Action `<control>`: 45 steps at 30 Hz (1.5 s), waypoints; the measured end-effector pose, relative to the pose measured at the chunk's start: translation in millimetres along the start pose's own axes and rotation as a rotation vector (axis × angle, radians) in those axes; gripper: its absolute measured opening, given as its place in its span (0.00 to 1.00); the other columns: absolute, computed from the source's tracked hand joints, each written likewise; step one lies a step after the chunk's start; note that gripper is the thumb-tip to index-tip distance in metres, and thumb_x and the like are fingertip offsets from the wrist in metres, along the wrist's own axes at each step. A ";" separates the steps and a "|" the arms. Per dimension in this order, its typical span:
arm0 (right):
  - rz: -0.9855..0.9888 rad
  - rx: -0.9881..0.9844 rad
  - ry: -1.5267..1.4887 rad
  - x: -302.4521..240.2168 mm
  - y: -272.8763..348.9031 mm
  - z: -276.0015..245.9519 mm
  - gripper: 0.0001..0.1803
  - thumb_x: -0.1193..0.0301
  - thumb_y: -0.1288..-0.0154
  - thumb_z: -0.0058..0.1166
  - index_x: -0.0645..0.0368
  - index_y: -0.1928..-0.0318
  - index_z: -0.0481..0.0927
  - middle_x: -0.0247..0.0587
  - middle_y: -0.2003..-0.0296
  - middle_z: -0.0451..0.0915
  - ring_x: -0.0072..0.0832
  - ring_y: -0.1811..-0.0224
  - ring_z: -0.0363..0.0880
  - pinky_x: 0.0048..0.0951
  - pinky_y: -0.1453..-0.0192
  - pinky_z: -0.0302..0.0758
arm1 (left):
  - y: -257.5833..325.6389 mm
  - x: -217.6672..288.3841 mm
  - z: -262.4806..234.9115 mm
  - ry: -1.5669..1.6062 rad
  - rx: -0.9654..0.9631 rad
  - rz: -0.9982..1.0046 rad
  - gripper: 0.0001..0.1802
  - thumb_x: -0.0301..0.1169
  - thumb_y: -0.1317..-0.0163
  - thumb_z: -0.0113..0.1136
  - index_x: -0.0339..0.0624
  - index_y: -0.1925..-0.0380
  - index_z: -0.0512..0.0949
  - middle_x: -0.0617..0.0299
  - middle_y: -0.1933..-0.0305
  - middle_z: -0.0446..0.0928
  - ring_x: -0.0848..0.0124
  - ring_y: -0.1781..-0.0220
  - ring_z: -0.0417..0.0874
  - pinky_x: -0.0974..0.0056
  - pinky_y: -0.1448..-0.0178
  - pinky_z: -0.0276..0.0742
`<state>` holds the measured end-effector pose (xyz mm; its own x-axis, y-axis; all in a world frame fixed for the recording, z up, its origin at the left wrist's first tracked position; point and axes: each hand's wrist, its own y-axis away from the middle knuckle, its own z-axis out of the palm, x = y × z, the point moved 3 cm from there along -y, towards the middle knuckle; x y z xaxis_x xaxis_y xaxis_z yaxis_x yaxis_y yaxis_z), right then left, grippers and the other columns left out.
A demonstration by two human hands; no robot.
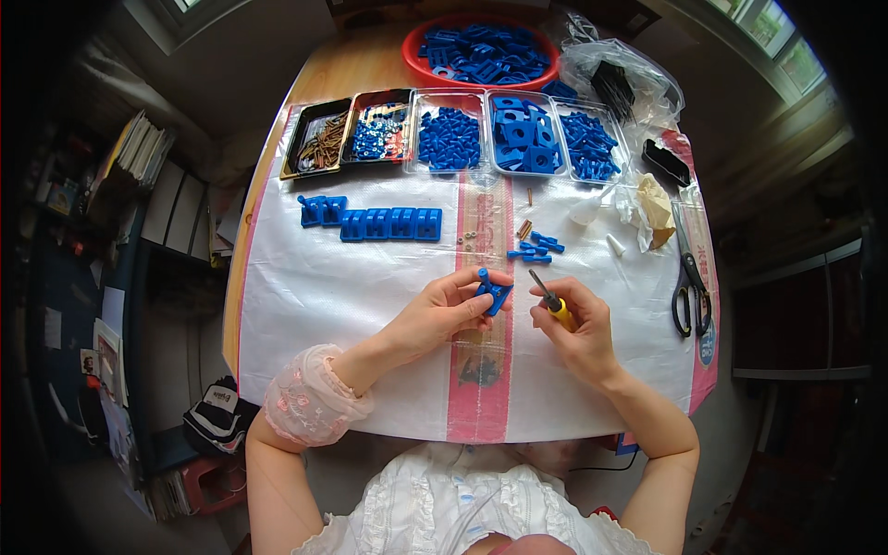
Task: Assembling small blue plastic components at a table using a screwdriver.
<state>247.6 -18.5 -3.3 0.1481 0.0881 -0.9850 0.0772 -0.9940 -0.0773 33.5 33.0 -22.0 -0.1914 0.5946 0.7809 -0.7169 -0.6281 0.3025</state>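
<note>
My left hand (455,303) is closed around a blue plastic part (496,296) with a small peg standing up from it. To its right, my right hand (581,319) grips a screwdriver (561,313) with a yellow and black handle, its metal tip pointing up and left toward the blue part but apart from it. Just beyond the hands lie several small blue pegs (536,248) and a few copper-coloured pins (525,229). Tiny metal pieces (469,242) lie left of them. Farther left stands a row of blue plastic blocks (390,225), with more blue blocks (322,211) beside it.
Along the back stand a black tray of copper pins (289,159), clear trays of blue parts (449,171) and a red basin (412,67) heaped with blue pieces. At right are black-handled scissors (692,296), crumpled paper (655,215), a white cone tip (615,245) and plastic bags (652,69).
</note>
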 end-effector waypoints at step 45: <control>0.019 -0.072 0.130 13.4 -8.2 -2.4 0.04 0.80 0.34 0.62 0.64 0.59 0.82 0.24 0.78 0.71 0.09 0.76 0.61 0.20 0.74 0.56 | 104.8 118.3 -140.9 -1.503 0.945 0.417 0.06 0.21 0.35 0.67 0.33 0.59 0.85 0.52 0.58 0.82 0.62 0.61 0.87 0.63 0.57 0.84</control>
<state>251.4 -8.9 -15.5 0.2763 0.0818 -0.9576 0.1428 -0.9888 -0.0433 -158.8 108.2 25.1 0.8422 -0.2275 0.4888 -0.1063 -0.9589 -0.2632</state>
